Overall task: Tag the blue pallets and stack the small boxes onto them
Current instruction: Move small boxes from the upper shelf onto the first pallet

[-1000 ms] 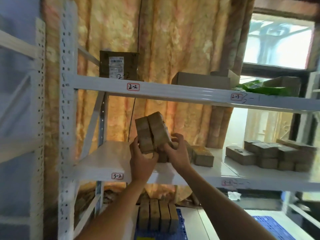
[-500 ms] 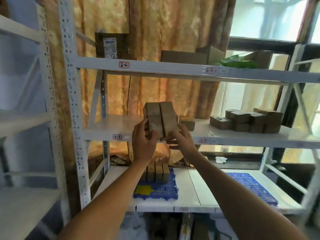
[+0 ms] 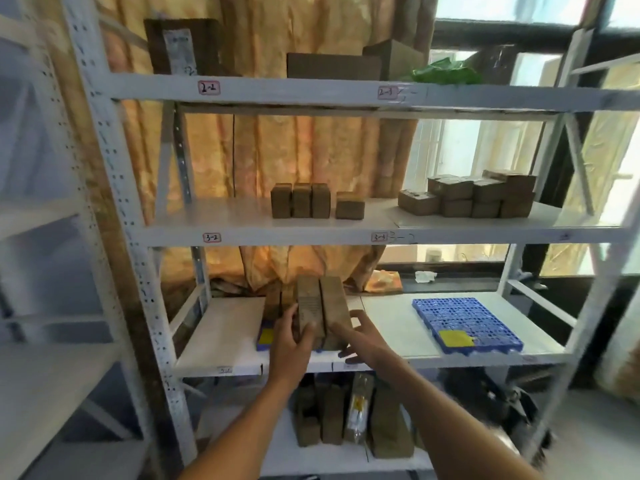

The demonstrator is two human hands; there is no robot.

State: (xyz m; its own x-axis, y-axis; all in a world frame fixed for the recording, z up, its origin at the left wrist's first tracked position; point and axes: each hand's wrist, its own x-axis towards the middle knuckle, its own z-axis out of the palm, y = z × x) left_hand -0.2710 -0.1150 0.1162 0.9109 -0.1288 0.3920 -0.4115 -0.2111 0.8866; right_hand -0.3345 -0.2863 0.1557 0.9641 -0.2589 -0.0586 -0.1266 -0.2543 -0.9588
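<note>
A white metal rack [image 3: 145, 233] with perforated uprights is standing in front of an orange patterned curtain [image 3: 277, 147], which is hanging down behind its shelves. Daylight is coming in through a dark-framed window [image 3: 502, 15] on the right and glowing through the fabric. A second pale rack [image 3: 31, 216] is standing on the left.

Shelf beam labels [image 3: 209, 87] read "2-2" and "3-2"
</note>
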